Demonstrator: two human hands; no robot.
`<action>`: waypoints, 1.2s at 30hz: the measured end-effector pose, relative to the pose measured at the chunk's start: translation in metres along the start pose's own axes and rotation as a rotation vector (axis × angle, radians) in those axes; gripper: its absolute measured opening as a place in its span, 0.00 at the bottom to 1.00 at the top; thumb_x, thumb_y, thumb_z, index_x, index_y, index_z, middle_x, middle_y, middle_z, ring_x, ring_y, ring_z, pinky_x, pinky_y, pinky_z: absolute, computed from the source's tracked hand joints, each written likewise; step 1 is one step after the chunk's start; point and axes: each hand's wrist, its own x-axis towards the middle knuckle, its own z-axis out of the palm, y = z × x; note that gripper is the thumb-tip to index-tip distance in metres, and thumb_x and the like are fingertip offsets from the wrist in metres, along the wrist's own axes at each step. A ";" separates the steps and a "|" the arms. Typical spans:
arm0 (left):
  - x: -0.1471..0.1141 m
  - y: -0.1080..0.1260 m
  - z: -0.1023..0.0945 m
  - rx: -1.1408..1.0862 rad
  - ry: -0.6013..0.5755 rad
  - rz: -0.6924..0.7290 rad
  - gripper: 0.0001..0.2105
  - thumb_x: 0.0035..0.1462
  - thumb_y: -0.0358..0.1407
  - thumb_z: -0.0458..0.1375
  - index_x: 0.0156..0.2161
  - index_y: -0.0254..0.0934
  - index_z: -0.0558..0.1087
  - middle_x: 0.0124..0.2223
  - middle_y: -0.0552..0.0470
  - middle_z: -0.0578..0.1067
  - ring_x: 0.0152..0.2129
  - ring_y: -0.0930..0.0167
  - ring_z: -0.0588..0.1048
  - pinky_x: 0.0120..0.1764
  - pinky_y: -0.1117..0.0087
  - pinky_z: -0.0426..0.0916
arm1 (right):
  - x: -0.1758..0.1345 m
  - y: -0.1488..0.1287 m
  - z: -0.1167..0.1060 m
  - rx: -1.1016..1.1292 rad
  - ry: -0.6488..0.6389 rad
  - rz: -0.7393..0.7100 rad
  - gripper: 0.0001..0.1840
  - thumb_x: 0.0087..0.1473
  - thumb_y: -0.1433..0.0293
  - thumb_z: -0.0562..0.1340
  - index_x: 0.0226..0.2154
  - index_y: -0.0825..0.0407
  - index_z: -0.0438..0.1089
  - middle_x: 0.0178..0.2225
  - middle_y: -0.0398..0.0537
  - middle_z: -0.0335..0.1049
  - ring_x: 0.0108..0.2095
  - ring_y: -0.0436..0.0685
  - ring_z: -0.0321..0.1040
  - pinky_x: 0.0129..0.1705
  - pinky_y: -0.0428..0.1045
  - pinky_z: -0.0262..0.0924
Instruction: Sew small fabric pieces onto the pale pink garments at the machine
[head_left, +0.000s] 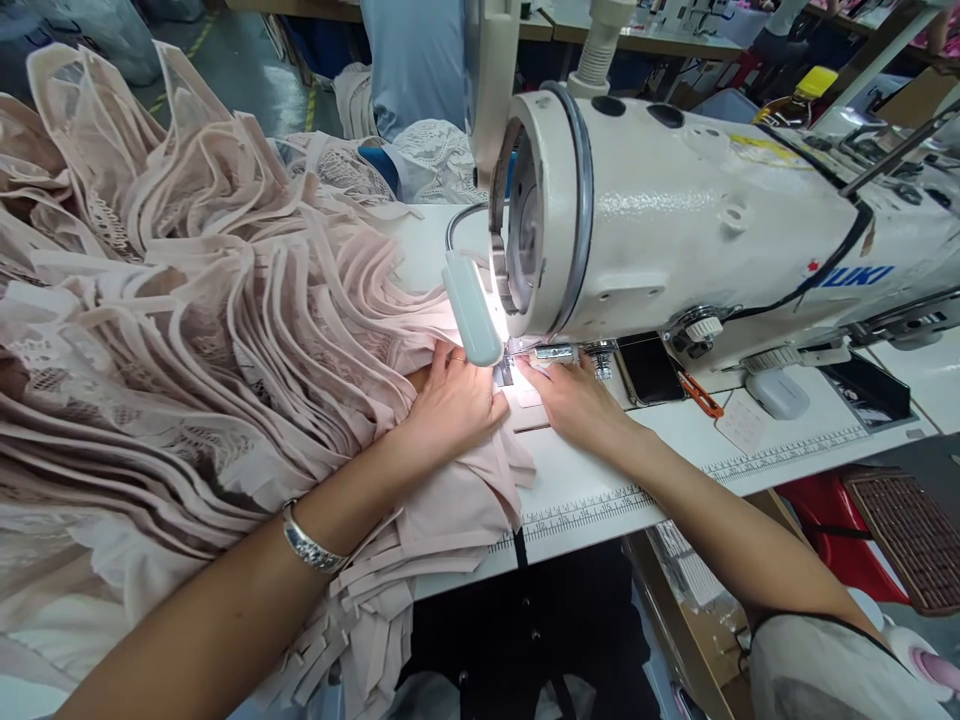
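My left hand [457, 405] lies on pale pink fabric [480, 490] just left of the needle area, its fingers stretched forward and partly spread. The thumb points toward the presser foot [504, 372]. On the other side of the foot rests my right hand [574, 400], low on the machine bed, with a finger extended toward the needle. Some of its fingertips are hidden by the machine parts. Above both hands stands a white sewing machine [675, 220]. A pale green lamp [472, 310] lights the stitching spot and blocks part of the view there.
A large heap of pink lace-trimmed garments [187, 300] covers the left side and hangs over the front edge. Right of the bed are a dark phone-like object [649, 368], orange snips [701, 394], a whitish case [778, 394] and a black tray [870, 388]. A ruler strip [585, 510] runs along the front.
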 end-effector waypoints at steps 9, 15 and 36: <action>0.000 -0.001 0.001 0.037 0.019 -0.002 0.14 0.60 0.33 0.48 0.49 0.32 0.68 0.47 0.38 0.76 0.52 0.54 0.72 0.59 0.52 0.64 | 0.001 0.004 0.005 0.007 0.022 -0.004 0.32 0.59 0.79 0.46 0.63 0.50 0.65 0.47 0.57 0.75 0.38 0.64 0.70 0.48 0.61 0.60; -0.003 -0.002 0.002 0.122 0.108 0.011 0.13 0.60 0.36 0.51 0.47 0.32 0.70 0.45 0.38 0.76 0.47 0.53 0.73 0.53 0.53 0.65 | -0.003 0.000 0.007 -0.035 0.154 0.017 0.29 0.62 0.78 0.46 0.59 0.50 0.69 0.43 0.58 0.75 0.41 0.66 0.68 0.46 0.60 0.62; -0.113 0.006 -0.038 -0.143 -0.428 0.564 0.12 0.63 0.34 0.63 0.27 0.39 0.72 0.25 0.57 0.74 0.21 0.70 0.70 0.26 0.67 0.57 | -0.027 -0.005 0.015 0.018 0.300 -0.384 0.21 0.64 0.80 0.50 0.53 0.56 0.72 0.57 0.59 0.72 0.59 0.61 0.65 0.61 0.62 0.59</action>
